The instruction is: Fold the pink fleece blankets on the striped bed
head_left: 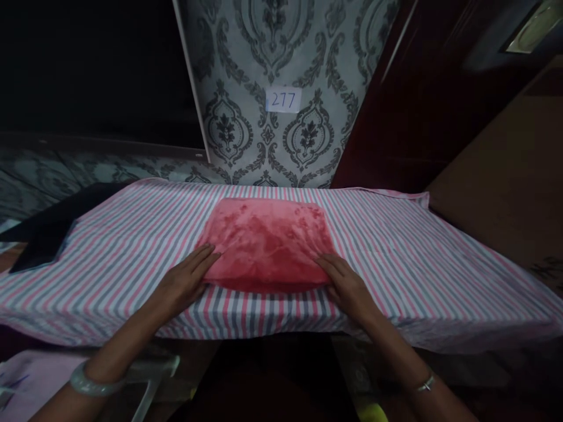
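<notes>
A folded pink-red plush cloth [268,249] lies flat near the front of the table, its pile mottled in lighter and darker patches. My left hand [189,274] rests on its left side, fingers stretched out over the edge. On the opposite side, my right hand [345,282] lies with straight fingers on the right edge, and small creases run in the fabric beside them. Both thumbs are mostly hidden. Under the plush piece spreads a striped tablecloth [382,246] in pink, grey and white.
Behind the table stands a patterned wall with a paper label [284,99] reading 277. A dark screen [97,70] hangs at upper left. A black item [48,234] lies on the table's left end. To the right are a dark red panel [409,99] and a brown cardboard surface [505,176].
</notes>
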Demonstrator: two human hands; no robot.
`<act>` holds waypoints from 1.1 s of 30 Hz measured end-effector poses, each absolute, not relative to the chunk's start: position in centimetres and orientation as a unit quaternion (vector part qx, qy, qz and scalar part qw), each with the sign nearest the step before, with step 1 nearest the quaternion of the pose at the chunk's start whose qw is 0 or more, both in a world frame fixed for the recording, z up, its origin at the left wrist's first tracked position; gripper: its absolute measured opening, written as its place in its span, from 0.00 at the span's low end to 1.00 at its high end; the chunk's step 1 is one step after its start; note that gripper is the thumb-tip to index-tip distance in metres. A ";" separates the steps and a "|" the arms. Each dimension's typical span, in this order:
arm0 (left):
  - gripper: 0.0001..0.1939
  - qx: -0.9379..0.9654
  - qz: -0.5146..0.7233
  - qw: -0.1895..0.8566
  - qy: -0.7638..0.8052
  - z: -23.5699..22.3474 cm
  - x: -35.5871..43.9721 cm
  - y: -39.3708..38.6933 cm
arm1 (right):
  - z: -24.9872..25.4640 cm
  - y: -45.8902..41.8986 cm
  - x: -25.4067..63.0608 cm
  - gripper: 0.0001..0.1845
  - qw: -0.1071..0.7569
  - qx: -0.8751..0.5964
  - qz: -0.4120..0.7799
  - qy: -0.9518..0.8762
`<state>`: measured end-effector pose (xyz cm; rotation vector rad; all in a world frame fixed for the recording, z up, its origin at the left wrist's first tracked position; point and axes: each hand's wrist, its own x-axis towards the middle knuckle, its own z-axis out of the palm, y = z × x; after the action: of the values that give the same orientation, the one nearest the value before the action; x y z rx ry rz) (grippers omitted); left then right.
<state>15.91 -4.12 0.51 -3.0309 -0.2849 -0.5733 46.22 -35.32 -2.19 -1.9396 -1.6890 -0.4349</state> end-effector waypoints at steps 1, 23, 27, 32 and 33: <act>0.33 -0.975 -0.204 0.025 -0.085 1.3 16.0 -4.2 | -1.2 -35.3 46.6 0.46 0.272 -0.712 -0.181 -0.621; 0.35 -0.934 -0.345 0.083 -0.041 -3.5 13.9 -6.8 | -6.3 -38.1 46.5 0.41 0.344 -0.733 -0.209 -0.549; 0.32 -0.930 -0.358 0.061 -0.045 -4.1 13.8 -6.5 | -5.9 -37.8 46.7 0.37 0.357 -0.718 -0.229 -0.552; 0.24 -0.912 -0.406 0.054 -0.032 -0.4 14.7 -6.1 | -2.9 -37.2 48.0 0.28 0.367 -0.689 -0.300 -0.548; 0.21 -0.902 -0.426 0.056 -0.040 1.3 15.1 -6.0 | -1.5 -36.9 48.4 0.26 0.371 -0.684 -0.317 -0.543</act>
<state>15.09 -6.00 1.30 -2.7377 -0.1223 -1.2921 48.38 -36.87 -1.55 -1.7531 -1.3923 -0.8138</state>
